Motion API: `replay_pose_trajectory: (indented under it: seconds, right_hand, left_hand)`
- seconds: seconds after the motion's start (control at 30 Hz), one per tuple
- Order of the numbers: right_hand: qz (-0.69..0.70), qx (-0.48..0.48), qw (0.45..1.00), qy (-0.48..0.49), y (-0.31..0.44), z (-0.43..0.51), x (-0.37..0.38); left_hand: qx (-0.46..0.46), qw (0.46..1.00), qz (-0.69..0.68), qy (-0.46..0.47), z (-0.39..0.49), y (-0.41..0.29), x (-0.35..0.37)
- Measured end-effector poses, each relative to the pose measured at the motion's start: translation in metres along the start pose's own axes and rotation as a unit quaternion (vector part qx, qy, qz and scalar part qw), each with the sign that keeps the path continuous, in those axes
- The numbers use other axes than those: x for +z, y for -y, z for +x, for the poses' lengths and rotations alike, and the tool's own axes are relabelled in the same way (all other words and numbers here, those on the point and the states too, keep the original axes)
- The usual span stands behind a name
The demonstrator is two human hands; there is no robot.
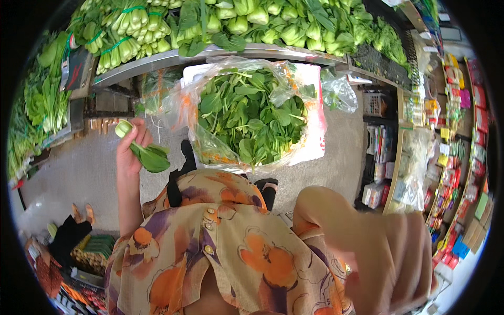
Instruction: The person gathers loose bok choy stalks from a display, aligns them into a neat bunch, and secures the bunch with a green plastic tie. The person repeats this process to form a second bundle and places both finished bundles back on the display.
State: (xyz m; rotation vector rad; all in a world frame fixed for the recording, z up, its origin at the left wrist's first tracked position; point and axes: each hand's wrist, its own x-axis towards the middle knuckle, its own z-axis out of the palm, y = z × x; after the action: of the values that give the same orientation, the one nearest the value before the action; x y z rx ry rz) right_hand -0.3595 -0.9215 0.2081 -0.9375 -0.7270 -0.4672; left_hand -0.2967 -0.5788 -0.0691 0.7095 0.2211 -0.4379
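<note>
My left hand (136, 139) is raised at the left and grips a small bok choy (151, 156). Its pale base points up past my thumb, and the dark leaves hang below my fingers. Close to the camera at the lower right is my right hand (390, 256), large and blurred; whether it holds anything cannot be made out. Before me, an open clear plastic bag (181, 104) with orange print is heaped with loose leafy greens (252, 114). It rests in or on a white foam box (313, 147).
A metal-edged display shelf (252, 51) with heaped bok choy (258, 17) runs beyond the box. More bundled greens (47, 102) lie at the left. Shelves of packaged goods (449, 157) line the right. Another person's feet (83, 212) show at the lower left. A plastic bag (342, 92) hangs near the box.
</note>
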Motion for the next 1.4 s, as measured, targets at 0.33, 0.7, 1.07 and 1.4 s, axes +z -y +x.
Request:
replay_pose_trajectory:
  seconds: [0.33, 0.7, 1.07, 1.4]
  right_hand:
    - [-0.500, 0.722, 0.479, -0.012, -0.263, -0.211, -0.288]
    - [-0.514, 0.691, 0.500, -0.088, -0.278, -0.243, -0.282]
    - [-0.360, 0.401, 0.821, -0.187, -0.141, -0.147, -0.235]
    - [-0.308, 0.505, 0.806, -0.030, -0.102, -0.102, -0.146]
  left_hand:
    - [-0.022, 0.991, 0.035, -0.128, -0.028, 0.047, 0.053]
    - [0.012, 0.985, 0.057, -0.160, -0.038, 0.060, 0.073]
    - [-0.009, 0.988, 0.145, -0.042, 0.004, 0.062, 0.112]
    - [-0.010, 0.958, 0.239, 0.160, 0.048, 0.092, 0.165]
